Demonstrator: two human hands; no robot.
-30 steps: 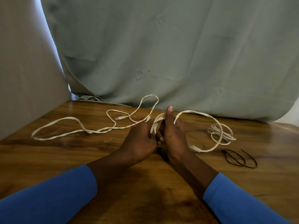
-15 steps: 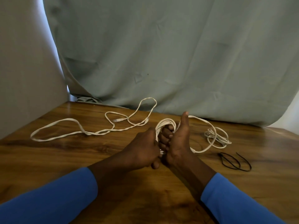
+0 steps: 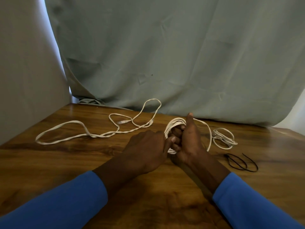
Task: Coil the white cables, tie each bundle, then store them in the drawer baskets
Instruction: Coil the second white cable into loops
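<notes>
While the coil (image 3: 173,128) is only held by grip and not yet tied, the chief risk is loss of the wound turns.

Head view, items placed relative to the coil:
- Right hand (image 3: 188,142): in the coil, thumb upright, fingers (image 3: 177,141) curled shut on the white loops.
- Left hand (image 3: 146,149): touching the coil's left side, fingers pressed together with one fingertip against the strands; whether it pinches a strand cannot be told.
- Loose run of the cable (image 3: 210,136): arcs from the top of the coil out to its right and down to the desk (image 3: 66,162).
- Small white loops (image 3: 224,138): right of the coil, lying flat; whether they belong to the same cable cannot be told.
- Second white cable (image 3: 99,134): left of the coil, sprawled and partly twisted on itself, connector visible.
- Black tie (image 3: 239,162): right of and nearer than the coil, untouched.
- Drawer baskets: not in view.

Hazards, as judged: a slackened right grip would let the turns spring open; the right-hand loops could snag or knot as the slack is drawn in; reaching for the tie frees a hand and loosens the bundle.

Change since the earlier frames: the coil shows more turns, the arc to its right has shortened, and the left hand has closed in against it.
</notes>
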